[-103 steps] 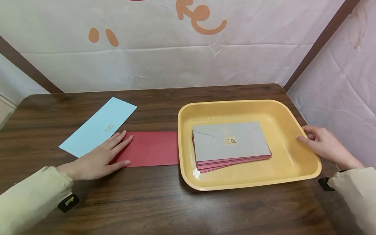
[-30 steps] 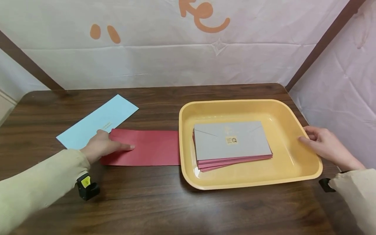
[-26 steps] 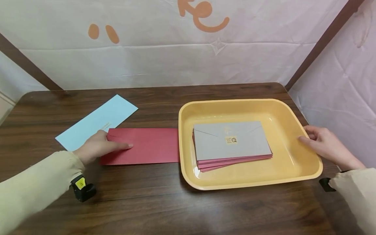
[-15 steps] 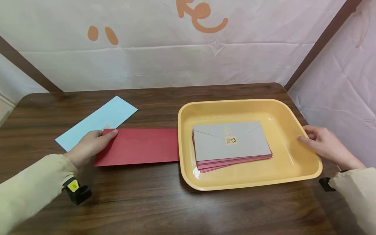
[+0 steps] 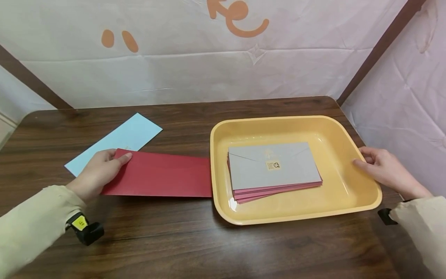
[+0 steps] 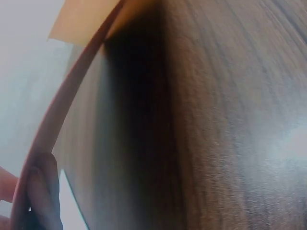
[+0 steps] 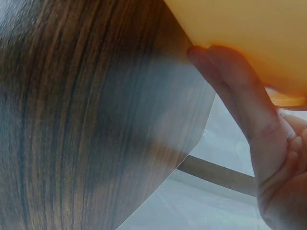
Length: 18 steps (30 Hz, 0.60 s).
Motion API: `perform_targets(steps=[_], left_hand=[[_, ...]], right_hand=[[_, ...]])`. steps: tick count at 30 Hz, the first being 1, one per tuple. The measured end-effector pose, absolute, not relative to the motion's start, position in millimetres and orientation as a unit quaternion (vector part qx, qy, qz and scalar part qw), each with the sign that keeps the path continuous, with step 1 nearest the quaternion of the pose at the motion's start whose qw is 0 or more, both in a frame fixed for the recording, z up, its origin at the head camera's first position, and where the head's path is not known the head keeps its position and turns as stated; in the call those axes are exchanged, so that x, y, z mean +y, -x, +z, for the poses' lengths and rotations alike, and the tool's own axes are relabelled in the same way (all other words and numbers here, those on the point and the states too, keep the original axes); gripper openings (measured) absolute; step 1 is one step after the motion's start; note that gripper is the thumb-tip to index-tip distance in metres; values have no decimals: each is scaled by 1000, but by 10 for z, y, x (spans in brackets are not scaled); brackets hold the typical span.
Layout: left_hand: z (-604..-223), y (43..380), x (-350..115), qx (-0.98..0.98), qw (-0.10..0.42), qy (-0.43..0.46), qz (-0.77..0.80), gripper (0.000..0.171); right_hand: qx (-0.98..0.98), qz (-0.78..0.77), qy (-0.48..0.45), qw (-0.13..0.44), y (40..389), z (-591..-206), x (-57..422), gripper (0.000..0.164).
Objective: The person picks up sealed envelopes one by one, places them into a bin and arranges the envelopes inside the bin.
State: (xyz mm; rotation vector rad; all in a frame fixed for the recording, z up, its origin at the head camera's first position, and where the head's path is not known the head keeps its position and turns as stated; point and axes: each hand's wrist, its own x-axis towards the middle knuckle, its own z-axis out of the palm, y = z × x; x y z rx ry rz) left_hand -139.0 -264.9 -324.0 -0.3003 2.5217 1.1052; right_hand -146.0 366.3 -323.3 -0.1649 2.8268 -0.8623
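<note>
My left hand (image 5: 99,170) pinches the left end of a red envelope (image 5: 163,176), thumb on top and fingers underneath. In the left wrist view the envelope (image 6: 57,105) appears edge-on and bowed, its held end raised over the table with a dark shadow below. Its far end meets the left side of a yellow tray (image 5: 334,162). At the tray's right side my right hand (image 5: 386,170) grips the rim, thumb over it; the right wrist view shows fingers (image 7: 244,81) against the outer wall. Inside the tray lies a stack of envelopes (image 5: 275,180), grey on top with red edges below.
A light blue envelope (image 5: 130,130) lies slanted on the table behind the left hand, partly covered by it. The dark wooden table (image 5: 181,240) ends at a pale fabric wall (image 5: 174,81) behind, with another fabric side at right.
My left hand, first flat on the red envelope, has taken its left end between thumb and fingers, lifted it and drawn slightly left. The right hand has stayed at the tray.
</note>
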Motion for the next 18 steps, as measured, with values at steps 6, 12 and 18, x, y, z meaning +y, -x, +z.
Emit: perform_targets(steps=[6, 12, 18], left_hand=[[-3117, 1378, -2707, 885, 182, 113, 413, 64], [-3062, 1376, -2777, 882, 145, 131, 430, 65], [-3016, 1380, -2806, 878, 93, 169, 437, 61]], right_hand=[[948, -299, 58, 91, 1463, -3236, 3658, 35], [949, -297, 55, 93, 1469, -3236, 3649, 36], [949, -297, 50, 94, 1480, -3242, 3642, 37]])
